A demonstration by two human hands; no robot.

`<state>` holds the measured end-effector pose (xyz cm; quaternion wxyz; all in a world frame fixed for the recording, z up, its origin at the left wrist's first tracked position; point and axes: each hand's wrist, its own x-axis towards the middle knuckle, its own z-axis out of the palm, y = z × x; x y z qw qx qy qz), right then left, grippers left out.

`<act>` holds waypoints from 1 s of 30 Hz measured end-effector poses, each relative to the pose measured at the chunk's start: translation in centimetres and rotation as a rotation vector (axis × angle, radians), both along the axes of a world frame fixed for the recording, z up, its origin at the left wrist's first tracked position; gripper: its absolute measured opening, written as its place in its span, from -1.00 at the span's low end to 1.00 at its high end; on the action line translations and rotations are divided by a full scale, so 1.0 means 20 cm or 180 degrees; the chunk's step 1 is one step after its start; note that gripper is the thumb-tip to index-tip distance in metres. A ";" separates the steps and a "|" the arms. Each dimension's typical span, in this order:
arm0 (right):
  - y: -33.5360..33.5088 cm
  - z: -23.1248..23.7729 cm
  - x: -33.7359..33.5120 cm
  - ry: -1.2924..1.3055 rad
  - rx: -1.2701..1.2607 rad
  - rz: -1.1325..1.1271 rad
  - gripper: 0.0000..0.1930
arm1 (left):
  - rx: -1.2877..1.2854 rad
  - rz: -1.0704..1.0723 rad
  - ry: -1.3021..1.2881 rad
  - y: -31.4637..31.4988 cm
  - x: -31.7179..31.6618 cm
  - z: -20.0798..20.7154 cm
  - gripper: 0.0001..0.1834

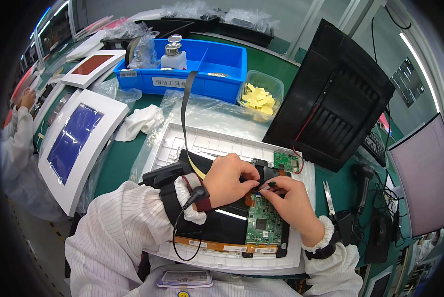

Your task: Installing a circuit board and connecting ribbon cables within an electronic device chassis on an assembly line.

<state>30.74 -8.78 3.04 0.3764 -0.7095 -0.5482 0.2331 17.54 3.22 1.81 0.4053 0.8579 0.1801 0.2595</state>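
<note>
My left hand and my right hand meet over the upper end of a green circuit board. The left thumb and fingers pinch at a dark spot, and what they hold is hidden. Closed too, the right fingertips are around a small dark piece I cannot make out. The board lies on a black display panel inside a white plastic housing. Orange flex strips run along the panel's near edge. A smaller green board with a red-black wire sits at the housing's far right corner.
A blue divided bin holds a pump bottle. Right of it stands a tub of yellow paper pieces. A black cover leans at right, near scissors and a scanner. Another person's hand shows far left.
</note>
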 end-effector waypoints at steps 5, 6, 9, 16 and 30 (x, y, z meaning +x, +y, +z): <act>0.00 0.00 0.00 0.0066 0.0018 -0.0004 -0.85 | -0.0123 -0.0005 0.0074 0.00 0.00 0.01 -0.92; 0.00 0.00 0.00 0.0060 0.0020 -0.0014 -0.85 | -0.0127 -0.0013 0.0073 0.00 0.00 0.01 -0.92; 0.00 0.00 0.00 0.0054 0.0031 -0.0024 -0.86 | 0.0062 -0.0050 0.0045 0.01 0.00 0.00 -0.93; 0.00 0.00 0.00 0.0002 -0.0008 -0.0046 -0.85 | 0.0003 -0.0157 -0.0127 0.03 -0.01 -0.01 -0.90; 0.03 0.03 0.02 0.0263 -0.0299 0.0167 -0.88 | -0.0101 0.0238 -0.0062 0.04 0.00 -0.02 -0.90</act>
